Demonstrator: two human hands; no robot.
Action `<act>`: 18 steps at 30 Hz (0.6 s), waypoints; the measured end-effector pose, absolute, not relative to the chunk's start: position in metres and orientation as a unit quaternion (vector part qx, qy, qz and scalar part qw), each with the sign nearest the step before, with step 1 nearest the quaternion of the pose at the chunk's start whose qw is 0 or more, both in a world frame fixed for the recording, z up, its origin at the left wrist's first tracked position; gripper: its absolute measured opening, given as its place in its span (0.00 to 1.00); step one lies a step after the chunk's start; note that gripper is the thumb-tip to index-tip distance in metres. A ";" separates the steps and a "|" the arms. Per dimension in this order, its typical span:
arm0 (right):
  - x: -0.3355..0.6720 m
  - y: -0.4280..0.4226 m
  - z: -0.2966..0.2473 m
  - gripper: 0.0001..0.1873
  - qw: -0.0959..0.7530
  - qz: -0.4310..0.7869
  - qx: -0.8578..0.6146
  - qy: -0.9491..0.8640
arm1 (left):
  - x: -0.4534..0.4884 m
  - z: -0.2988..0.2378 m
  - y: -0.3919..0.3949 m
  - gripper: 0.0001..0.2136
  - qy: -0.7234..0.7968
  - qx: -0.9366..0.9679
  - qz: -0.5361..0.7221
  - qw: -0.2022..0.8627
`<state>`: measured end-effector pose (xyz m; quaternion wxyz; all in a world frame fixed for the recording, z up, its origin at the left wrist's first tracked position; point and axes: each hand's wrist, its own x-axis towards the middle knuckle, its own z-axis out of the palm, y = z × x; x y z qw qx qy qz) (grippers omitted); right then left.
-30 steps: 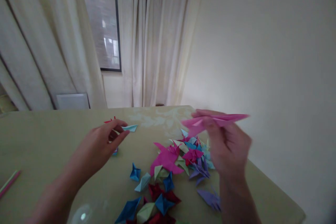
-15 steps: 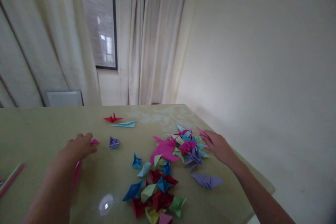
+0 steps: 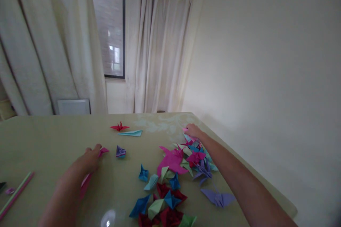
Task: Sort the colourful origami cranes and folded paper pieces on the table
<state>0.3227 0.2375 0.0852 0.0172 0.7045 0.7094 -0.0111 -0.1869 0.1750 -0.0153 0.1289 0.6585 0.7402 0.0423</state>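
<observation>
My left hand (image 3: 92, 159) rests low over the table on the left, fingers curled on a pink folded paper piece (image 3: 103, 151). A longer pink paper strip (image 3: 85, 183) shows beneath the wrist. At the far end of a heap of paper cranes, my right hand (image 3: 194, 131) pinches a pink folded paper piece (image 3: 185, 130), mostly hidden by the fingers. Close below it lie a magenta crane (image 3: 196, 157), a purple crane (image 3: 204, 170) and a large flat magenta paper shape (image 3: 170, 161). Another purple crane (image 3: 218, 198) sits beside the right forearm.
Several folded paper boats, blue (image 3: 140, 205), dark red (image 3: 170, 216) and pale green (image 3: 156, 208), are scattered in front. Farther back are a red crane (image 3: 119, 127), a light blue paper plane (image 3: 131, 133) and a purple folded piece (image 3: 120, 152). Green and pink sticks (image 3: 18, 193) lie left.
My right hand has moved left and farther away, from the heap's right side to its far end, carrying the pink piece. The left hand stays on its pink paper. The view has shifted slightly.
</observation>
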 end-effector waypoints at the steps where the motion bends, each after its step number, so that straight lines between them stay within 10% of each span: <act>1: 0.321 0.243 0.079 0.15 0.028 -0.020 0.711 0.702 | -0.186 -0.013 0.174 0.30 0.740 0.657 0.043 0.136; 8: 0.334 0.255 0.069 0.15 0.005 -0.100 0.723 0.683 | -0.188 -0.001 0.173 0.36 0.744 0.652 0.059 0.136; 18: 0.374 0.243 0.116 0.15 -0.284 -0.169 0.651 0.683 | -0.181 0.024 0.169 0.35 0.726 0.670 0.115 0.100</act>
